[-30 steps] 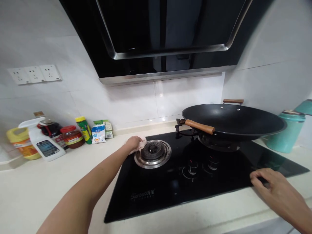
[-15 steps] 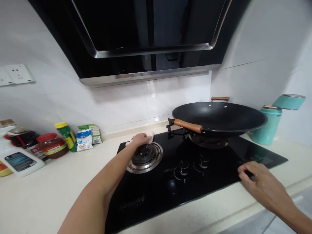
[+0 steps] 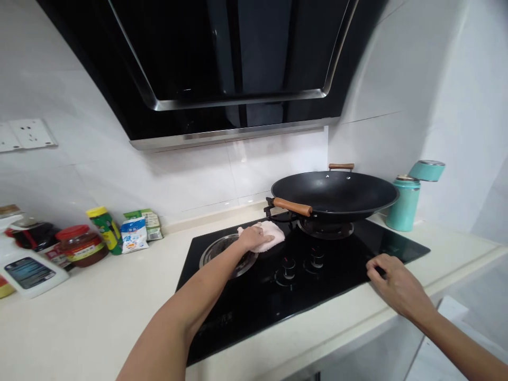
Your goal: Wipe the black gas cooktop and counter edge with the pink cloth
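Black hob (image 3: 254,307) topping cream counter (image 3: 95,317), tiled wall (image 3: 198,182) behind, my left hand (image 3: 252,238) gripping pale cloth (image 3: 274,233), right hand (image 3: 395,280) curling, grasp unclear.

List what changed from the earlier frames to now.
The left hand moved the pale cloth rightward, from the left burner's far-left edge past its back to the black glass on its right. No visible new grasp or release. The view also shifted. Unchanged: right hand at the cooktop's front edge, wok on the right burner.
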Demonstrator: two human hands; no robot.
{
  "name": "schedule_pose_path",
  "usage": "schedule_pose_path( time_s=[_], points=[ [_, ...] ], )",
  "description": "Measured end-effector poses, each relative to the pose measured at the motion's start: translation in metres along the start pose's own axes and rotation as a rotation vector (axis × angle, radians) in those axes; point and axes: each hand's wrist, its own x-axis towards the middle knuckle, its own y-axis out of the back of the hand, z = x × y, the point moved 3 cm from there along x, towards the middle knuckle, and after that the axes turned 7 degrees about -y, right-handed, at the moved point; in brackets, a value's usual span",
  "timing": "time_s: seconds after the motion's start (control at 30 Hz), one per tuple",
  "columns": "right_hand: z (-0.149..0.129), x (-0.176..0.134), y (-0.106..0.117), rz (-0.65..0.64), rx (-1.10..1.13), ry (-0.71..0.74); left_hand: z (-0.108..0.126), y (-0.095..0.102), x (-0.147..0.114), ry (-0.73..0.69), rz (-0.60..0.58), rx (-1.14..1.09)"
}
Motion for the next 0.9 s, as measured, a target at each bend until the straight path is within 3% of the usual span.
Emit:
schedule_pose_path(
  time_s=[0.2, 0.43, 0.6, 0.9],
  points=[
    [0.001, 0.0, -0.001, 0.013, 0.0, -0.005, 0.03, -0.012, -0.038, -0.06, -0.006, 0.067],
    [0.015, 0.003, -0.009, 0.014, 0.001, 0.021, 0.037, -0.013, -0.087, -0.015, -0.001, 0.065],
    [0.022, 0.004, -0.014, 0.009, 0.014, 0.041, 0.024, -0.008, -0.118, 0.015, 0.006, 0.049],
    [0.018, 0.004, -0.011, 0.006, 0.009, 0.02, -0.023, 0.012, -0.164, 0.014, -0.042, -0.009]
  ],
)
